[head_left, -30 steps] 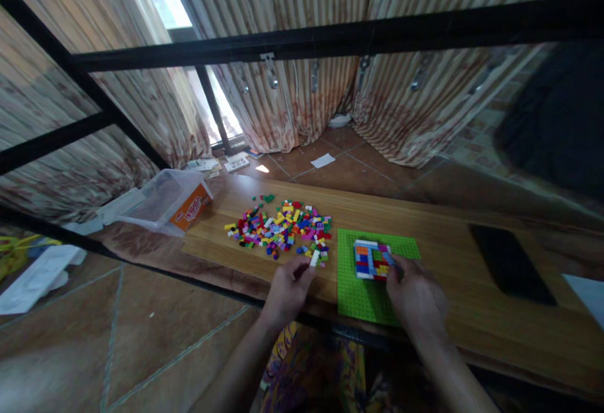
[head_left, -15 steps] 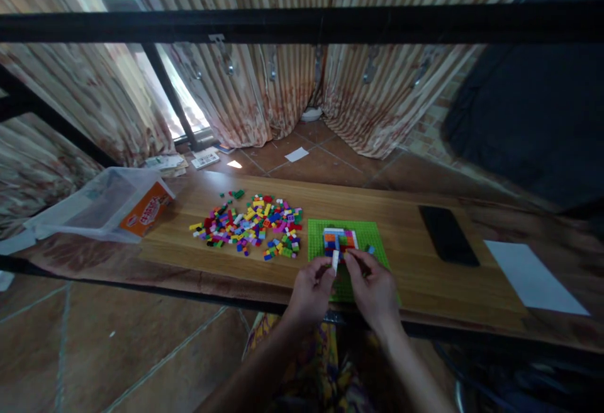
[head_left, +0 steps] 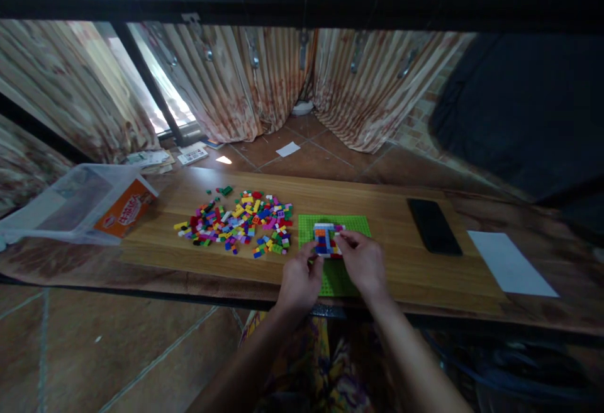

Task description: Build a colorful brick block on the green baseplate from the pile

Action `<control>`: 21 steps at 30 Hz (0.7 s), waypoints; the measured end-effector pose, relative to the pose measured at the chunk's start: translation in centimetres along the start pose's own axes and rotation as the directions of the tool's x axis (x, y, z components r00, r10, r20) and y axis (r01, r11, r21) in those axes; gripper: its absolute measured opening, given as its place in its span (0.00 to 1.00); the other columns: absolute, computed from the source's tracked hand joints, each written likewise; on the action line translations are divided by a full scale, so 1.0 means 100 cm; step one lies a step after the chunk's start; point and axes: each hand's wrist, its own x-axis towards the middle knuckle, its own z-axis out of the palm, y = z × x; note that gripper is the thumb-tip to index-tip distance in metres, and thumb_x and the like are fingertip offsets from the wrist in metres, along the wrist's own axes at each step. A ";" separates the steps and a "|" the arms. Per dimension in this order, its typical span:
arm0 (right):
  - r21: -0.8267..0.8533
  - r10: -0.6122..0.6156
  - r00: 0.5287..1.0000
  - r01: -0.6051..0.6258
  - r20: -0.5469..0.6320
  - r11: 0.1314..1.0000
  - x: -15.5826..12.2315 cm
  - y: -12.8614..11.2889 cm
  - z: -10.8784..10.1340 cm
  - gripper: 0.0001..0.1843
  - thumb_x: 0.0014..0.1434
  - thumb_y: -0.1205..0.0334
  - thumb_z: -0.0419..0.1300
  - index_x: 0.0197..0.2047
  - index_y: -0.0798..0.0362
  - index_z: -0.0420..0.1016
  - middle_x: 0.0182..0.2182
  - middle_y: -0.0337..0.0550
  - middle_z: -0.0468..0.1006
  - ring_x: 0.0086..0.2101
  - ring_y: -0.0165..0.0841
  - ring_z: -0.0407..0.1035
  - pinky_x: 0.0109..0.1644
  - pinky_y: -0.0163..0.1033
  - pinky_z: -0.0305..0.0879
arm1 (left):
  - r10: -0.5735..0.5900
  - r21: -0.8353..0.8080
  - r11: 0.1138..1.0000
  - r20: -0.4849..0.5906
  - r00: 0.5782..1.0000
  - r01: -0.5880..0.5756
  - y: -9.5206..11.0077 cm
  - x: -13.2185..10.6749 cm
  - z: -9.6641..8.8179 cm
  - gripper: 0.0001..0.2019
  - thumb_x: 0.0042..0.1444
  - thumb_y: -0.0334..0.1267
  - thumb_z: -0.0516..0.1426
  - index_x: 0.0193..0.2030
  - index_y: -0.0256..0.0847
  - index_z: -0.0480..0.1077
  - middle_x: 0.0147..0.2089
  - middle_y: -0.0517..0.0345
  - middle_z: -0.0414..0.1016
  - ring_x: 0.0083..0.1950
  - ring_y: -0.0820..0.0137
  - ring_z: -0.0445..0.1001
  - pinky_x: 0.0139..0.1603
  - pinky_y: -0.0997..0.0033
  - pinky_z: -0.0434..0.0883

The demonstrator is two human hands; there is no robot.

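Note:
A green baseplate (head_left: 352, 225) lies on the wooden board (head_left: 406, 274), and a small multicoloured brick build (head_left: 323, 237) stands on it. My left hand (head_left: 297, 282) rests at the plate's near left edge, its fingers curled against the left side of the build. Just right of it, my right hand (head_left: 362, 260) pinches at the build's right side; whatever sits between its fingertips is too small to make out. A loose pile of coloured bricks (head_left: 236, 221) is spread on the board left of the plate.
A clear plastic tub with an orange label (head_left: 80, 202) lies on its side at the left end. A black phone (head_left: 433, 225) and a white paper sheet (head_left: 510, 264) lie to the right. A black metal bar (head_left: 302, 7) crosses overhead, with curtains behind.
My left hand carried a white brick from the pile over to the baseplate. Both hands have closed in on the build, and the white brick is no longer visible. The view swung right.

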 end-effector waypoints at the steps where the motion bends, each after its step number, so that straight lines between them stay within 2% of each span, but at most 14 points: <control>1: -0.033 -0.024 1.000 0.024 0.001 0.999 0.003 -0.001 0.003 0.18 0.55 0.51 0.56 0.36 0.53 0.81 0.32 0.48 0.83 0.31 0.38 0.75 0.37 0.41 0.67 | 0.005 0.030 1.000 -0.003 1.000 -0.004 0.000 0.002 -0.002 0.17 0.59 0.37 0.53 0.55 0.41 0.69 0.40 0.54 0.79 0.32 0.71 0.75 0.35 0.72 0.71; 7: -0.125 -0.087 0.996 0.086 -0.008 0.988 0.007 -0.005 0.015 0.15 0.57 0.54 0.55 0.34 0.53 0.80 0.32 0.48 0.82 0.31 0.38 0.75 0.38 0.40 0.66 | 0.041 0.159 0.986 0.031 0.999 -0.045 0.003 0.008 -0.003 0.17 0.58 0.36 0.53 0.54 0.42 0.70 0.42 0.53 0.79 0.35 0.68 0.76 0.40 0.68 0.73; 14: -0.005 -0.070 0.997 0.070 0.037 0.998 0.003 0.003 0.011 0.15 0.57 0.57 0.55 0.39 0.54 0.80 0.36 0.48 0.82 0.35 0.38 0.76 0.42 0.41 0.68 | 0.126 0.232 0.963 0.056 0.990 -0.136 0.003 0.009 -0.001 0.20 0.58 0.33 0.52 0.57 0.40 0.67 0.50 0.49 0.77 0.46 0.64 0.77 0.51 0.63 0.72; 18: 0.034 -0.064 0.998 0.063 0.027 0.997 0.003 0.007 0.014 0.13 0.55 0.60 0.55 0.38 0.54 0.80 0.37 0.47 0.83 0.36 0.38 0.76 0.44 0.42 0.69 | 0.121 0.309 0.940 0.091 0.989 -0.143 0.002 0.009 -0.001 0.20 0.59 0.34 0.50 0.59 0.41 0.66 0.50 0.48 0.77 0.45 0.62 0.77 0.50 0.61 0.73; 21: 0.069 -0.074 0.997 0.072 0.031 0.995 0.005 0.008 0.016 0.13 0.55 0.61 0.55 0.36 0.53 0.80 0.37 0.47 0.83 0.37 0.37 0.76 0.44 0.41 0.69 | 0.152 0.384 0.903 0.136 0.979 -0.193 0.003 0.009 -0.002 0.22 0.60 0.35 0.49 0.61 0.42 0.63 0.52 0.48 0.75 0.47 0.61 0.76 0.49 0.61 0.73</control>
